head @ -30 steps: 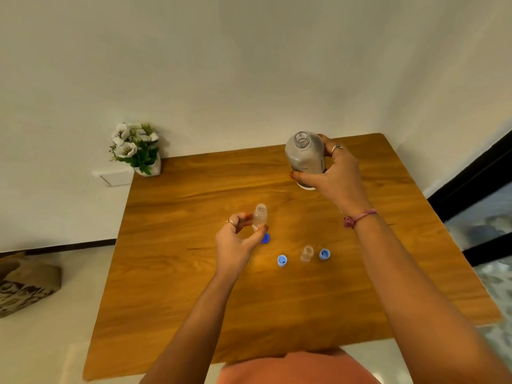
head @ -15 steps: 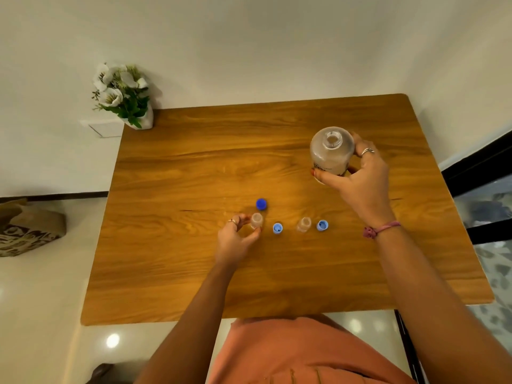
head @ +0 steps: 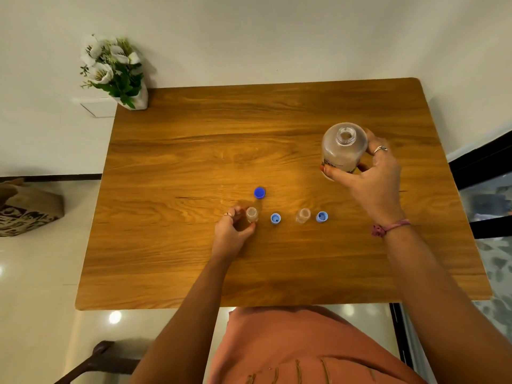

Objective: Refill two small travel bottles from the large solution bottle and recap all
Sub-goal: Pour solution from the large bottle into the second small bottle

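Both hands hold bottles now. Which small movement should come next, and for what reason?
Probably bring the large clear solution bottle in the right hand over to the small clear travel bottle steadied on the wooden table by the left hand. Both are uncapped and apart.

A single head-worn wide-angle camera looks steeply down from above the near edge of the wooden table (head: 194, 273), facing the far wall. It stands well above the tabletop, taking in the whole surface, the wearer's forearms and lap, and floor on both sides.
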{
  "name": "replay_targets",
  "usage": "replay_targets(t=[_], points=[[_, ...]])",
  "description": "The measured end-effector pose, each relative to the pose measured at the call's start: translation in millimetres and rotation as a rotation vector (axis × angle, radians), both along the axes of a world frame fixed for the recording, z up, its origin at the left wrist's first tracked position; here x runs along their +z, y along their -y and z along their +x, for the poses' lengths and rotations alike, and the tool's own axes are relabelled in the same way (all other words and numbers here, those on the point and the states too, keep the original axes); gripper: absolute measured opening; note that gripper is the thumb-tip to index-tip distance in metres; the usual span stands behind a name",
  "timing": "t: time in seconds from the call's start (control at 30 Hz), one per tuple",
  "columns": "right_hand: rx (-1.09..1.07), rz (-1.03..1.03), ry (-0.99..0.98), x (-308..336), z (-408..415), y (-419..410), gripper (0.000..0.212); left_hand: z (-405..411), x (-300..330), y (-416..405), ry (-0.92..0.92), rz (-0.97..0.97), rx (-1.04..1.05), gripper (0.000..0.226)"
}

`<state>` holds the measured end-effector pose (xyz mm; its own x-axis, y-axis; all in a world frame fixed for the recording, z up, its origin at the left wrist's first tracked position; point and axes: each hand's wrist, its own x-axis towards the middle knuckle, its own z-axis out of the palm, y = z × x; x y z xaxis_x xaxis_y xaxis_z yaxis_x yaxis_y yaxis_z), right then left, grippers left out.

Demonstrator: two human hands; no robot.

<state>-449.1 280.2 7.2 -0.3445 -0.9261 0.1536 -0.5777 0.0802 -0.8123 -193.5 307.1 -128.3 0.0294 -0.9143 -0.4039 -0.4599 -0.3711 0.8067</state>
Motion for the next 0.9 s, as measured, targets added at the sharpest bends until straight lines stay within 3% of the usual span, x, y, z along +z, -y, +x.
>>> replay_targets(t=[0.13,0.27,0.43,0.57,0.7,0.9], points=[[0.007,0.001,0.013,-2.3,0.6,-1.8,0.081,3.8,9.3,1.4,0.0,-0.053,-0.059,0.072],[0.006,-0.01,0.003,-1.2,-2.0,-1.1,0.082,2.5,37.0,-2.0,0.062,-0.352,-0.121,0.098],[-0.007,-0.034,0.022,3.2,-6.3,-1.5,0.083,-34.6,77.5,-10.9,0.151,-0.561,-0.327,0.086],[-0.01,-0.053,0.015,8.6,-16.2,-3.7,0.082,-76.7,76.4,-15.3,0.16,-0.436,-0.505,0.079],[-0.008,-0.06,-0.012,13.0,-27.6,-7.8,0.083,-97.8,54.1,-7.5,0.192,-0.228,-0.487,0.076],[0.019,-0.044,-0.041,8.1,-44.9,-15.6,0.084,-108.7,32.5,-1.3,0.278,-0.172,-0.431,0.059]])
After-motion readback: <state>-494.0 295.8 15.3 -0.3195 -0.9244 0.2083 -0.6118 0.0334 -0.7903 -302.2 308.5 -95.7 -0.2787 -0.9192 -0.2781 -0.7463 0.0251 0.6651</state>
